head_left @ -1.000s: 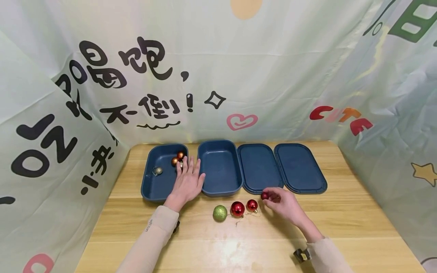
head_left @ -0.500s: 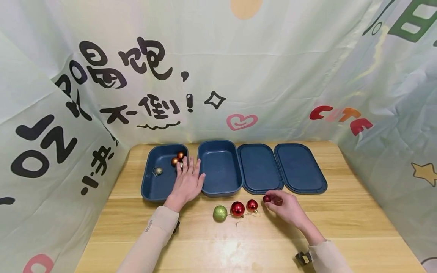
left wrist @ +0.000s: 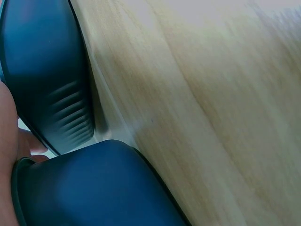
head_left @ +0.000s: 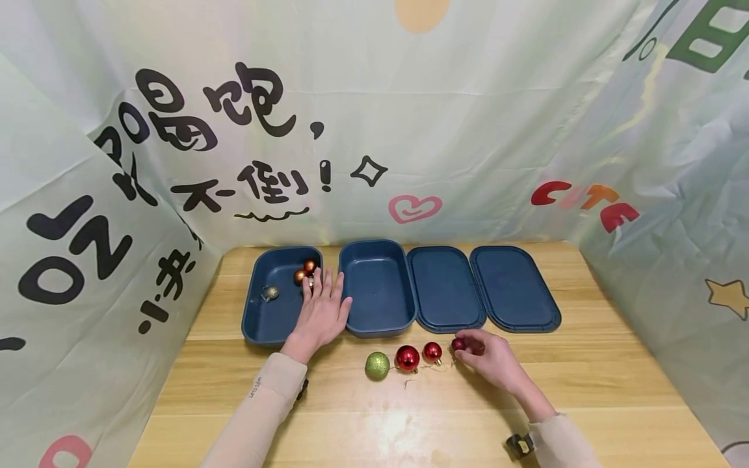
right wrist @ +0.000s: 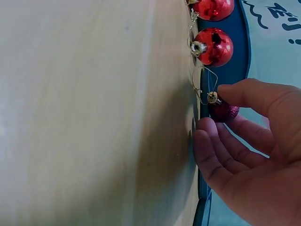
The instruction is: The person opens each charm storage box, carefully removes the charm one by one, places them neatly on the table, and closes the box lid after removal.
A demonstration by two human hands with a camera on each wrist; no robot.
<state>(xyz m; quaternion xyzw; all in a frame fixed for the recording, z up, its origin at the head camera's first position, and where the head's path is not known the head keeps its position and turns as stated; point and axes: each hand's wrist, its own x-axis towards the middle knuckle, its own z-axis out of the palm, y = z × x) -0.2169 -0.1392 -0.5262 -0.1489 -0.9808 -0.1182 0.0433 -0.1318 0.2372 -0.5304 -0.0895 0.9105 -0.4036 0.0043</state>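
**My left hand point(head_left: 318, 309) is spread out, my right hand point(head_left: 493, 357) pinches**

On the left is a deep, dark blue box point(head_left: 275, 320) with round corners; it looks like plastic. In it sit a small pale gold ball point(head_left: 270, 294) and two shiny copper balls point(head_left: 300, 277). My left hand lies over its right edge with straight fingers. Next is a second dark blue box point(head_left: 377, 286), just as smooth. In front, on the wooden table point(head_left: 345, 432), is a round green ball point(head_left: 377, 366), rough with glitter. Then come a big shiny red ball point(head_left: 407, 358) and a smaller shiny red ball point(head_left: 432, 352). Last is a small dark red glitter ball point(head_left: 458, 344), held between my right thumb and fingers, just left of my palm. It is round, so no side is longer. My right hand is the nearer one. I cannot tell if the ball touches the wood. Behind it lie two flat blue lids point(head_left: 447, 283), side by side.
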